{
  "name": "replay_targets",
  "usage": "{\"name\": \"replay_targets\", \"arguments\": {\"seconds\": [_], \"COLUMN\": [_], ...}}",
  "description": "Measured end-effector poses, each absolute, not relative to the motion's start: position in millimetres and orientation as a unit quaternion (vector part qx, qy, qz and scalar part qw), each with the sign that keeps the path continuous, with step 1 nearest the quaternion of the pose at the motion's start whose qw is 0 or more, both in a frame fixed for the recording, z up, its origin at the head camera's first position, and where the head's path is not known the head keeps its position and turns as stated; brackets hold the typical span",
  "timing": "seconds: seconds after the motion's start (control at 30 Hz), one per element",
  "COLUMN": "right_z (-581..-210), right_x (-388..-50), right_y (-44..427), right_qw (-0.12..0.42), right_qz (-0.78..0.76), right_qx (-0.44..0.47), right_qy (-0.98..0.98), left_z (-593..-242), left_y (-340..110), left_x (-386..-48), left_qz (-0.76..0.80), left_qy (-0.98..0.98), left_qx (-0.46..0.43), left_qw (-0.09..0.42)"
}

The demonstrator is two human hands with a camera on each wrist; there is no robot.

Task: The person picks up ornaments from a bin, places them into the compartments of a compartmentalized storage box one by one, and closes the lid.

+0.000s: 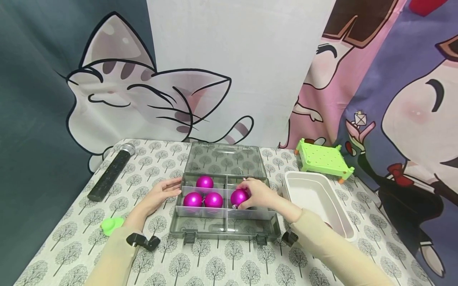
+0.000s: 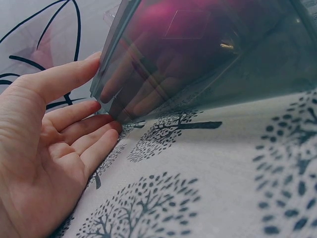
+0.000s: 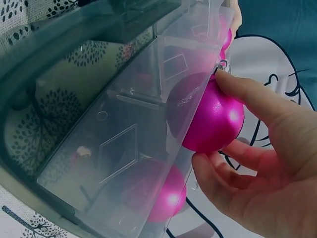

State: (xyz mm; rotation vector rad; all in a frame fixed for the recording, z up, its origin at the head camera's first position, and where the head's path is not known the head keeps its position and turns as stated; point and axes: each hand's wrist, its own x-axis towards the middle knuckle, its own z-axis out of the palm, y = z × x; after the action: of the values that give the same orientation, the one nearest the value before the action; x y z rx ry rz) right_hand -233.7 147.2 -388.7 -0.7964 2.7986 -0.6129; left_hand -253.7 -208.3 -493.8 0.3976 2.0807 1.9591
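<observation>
A transparent grey divided box lies with its lid folded back. My right hand grips a shiny magenta ball by its sides, in the middle row's right compartment. The ball's small silver cap with a loop shows beside my thumb in the right wrist view. Another magenta ball sits beside it, hidden by my hand in the head view. Two magenta balls occupy the middle left compartment; one more ball is behind them. My left hand touches the box's left side with extended fingers.
A white basket stands right of the box, partly behind my right sleeve. Beyond it is a green toy bed with orange feet. On the left lie a black microphone and a green toy duck. A printed curtain hangs behind the table.
</observation>
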Motion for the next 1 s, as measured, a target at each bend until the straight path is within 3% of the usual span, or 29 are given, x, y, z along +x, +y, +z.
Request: {"name": "replay_targets", "arguments": {"seconds": [1.0], "right_z": [-369.7], "right_x": [-233.6], "right_y": [155.1], "right_qw": [0.091], "right_qz": [-0.238], "right_qx": [-0.26], "right_qy": [0.931], "left_z": [-492.4], "left_y": [-208.1], "left_x": [-252.3], "left_qz": [0.666], "left_qy": [0.72], "left_qx": [0.146], "left_qw": [0.126]}}
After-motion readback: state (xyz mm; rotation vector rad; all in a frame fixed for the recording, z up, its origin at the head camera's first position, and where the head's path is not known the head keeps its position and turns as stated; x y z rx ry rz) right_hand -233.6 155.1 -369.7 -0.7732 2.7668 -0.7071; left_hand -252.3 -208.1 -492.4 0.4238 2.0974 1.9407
